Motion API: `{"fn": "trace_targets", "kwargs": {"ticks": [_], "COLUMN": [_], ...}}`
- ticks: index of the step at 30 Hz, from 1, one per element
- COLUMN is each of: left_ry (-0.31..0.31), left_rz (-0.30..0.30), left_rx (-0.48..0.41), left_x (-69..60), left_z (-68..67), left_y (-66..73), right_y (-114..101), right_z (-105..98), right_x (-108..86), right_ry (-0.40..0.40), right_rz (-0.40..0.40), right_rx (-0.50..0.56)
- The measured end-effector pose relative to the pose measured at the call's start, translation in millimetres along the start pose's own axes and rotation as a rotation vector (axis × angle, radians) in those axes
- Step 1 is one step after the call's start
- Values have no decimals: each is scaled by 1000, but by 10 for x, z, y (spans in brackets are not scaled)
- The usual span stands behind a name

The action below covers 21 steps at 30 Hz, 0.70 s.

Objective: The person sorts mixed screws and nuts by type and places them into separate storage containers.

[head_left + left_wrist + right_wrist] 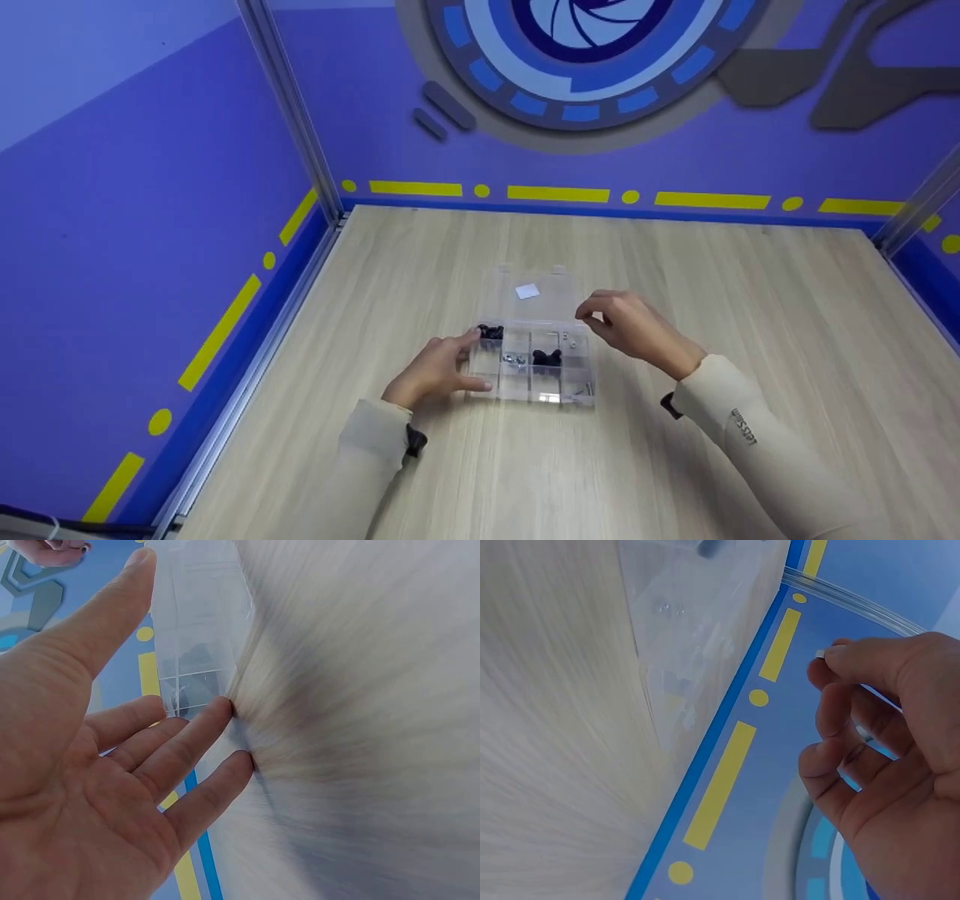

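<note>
A clear plastic compartment box (517,397) lies on the table with its transparent lid (551,304) folded back. My left hand (435,369) is at the box's left side, fingers fairly straight and thumb near the front corner. In the left wrist view its fingertips touch the box's edge. Over the box's back right corner, my right hand (628,324) pinches a tiny pale piece (820,654) between thumb and index finger; its kind is too small to tell. Black parts (547,358) and small shiny metal pieces (514,360) sit in separate compartments.
More black parts (491,331) lie in the back left compartment. A white paper square (527,291) lies on the lid. The wooden table (675,262) is bordered by printed blue wall panels (360,97) and metal posts (289,97).
</note>
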<state>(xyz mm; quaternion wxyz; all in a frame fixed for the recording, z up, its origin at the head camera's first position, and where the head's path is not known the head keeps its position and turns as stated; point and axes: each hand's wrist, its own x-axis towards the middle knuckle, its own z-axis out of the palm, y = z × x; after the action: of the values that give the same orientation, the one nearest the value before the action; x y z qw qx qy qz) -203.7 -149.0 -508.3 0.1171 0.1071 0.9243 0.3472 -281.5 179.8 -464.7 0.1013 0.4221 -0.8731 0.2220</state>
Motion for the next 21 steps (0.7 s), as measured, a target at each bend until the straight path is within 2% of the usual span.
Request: {"fn": "trace_targets", "kwargs": {"ticks": [7,12,21], "left_ry": [-1,1,4], "left_rz": [34,28,2], "left_rx": [20,11,-27], "left_x": [1,-1,16], "left_z": [8,8,9], "left_y": [-12,-14,-20], "right_y": [-18,-12,1], "right_z": [30,44,54], "right_x": [13,10,8], "right_ry": [-96,-164,-231], "right_rz": [46,79,97], "right_rx": [-4,-10,27]}}
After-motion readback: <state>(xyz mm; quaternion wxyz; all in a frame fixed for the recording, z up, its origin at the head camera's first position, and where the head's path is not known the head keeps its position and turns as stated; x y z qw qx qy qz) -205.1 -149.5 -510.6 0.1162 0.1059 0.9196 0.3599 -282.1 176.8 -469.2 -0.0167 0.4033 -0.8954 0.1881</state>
